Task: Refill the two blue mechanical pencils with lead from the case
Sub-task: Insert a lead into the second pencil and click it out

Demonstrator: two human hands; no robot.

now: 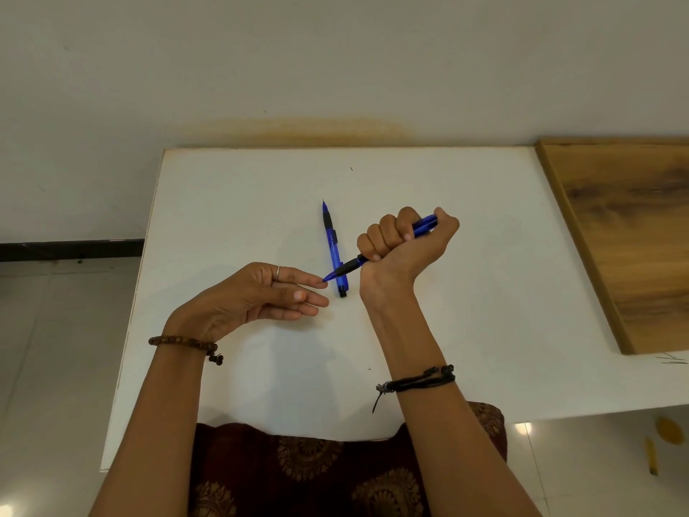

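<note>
Room: pale wall behind a white bench (466,292), grey tiled floor on either side.
Bench: white top, a wooden board (630,233) lying on its right part, well apart from the pencils.
Landmark: the lying pencil (333,245), blue with a black grip, flat near the middle of the bench, tip pointing toward the wall, black cap end toward the person.
Held pencil (387,246): second blue mechanical pencil, raised above the bench just right of the lying pencil, slanting down to the left so its front part crosses over the lying pencil's lower half; whether the two touch cannot be told.
Right hand (406,240): clenched in a fist around the held pencil's barrel, right of the lying pencil, thumb over the rear end.
Left hand (261,292): released, fingers stretched out, left of the lying pencil's cap end; the held pencil's tip meets the end of one finger.
Wrists: a brown bead bracelet (182,342) on the left, black cords (421,380) on the right.
Lap: dark patterned cloth (309,475) below the near edge of the bench.
</note>
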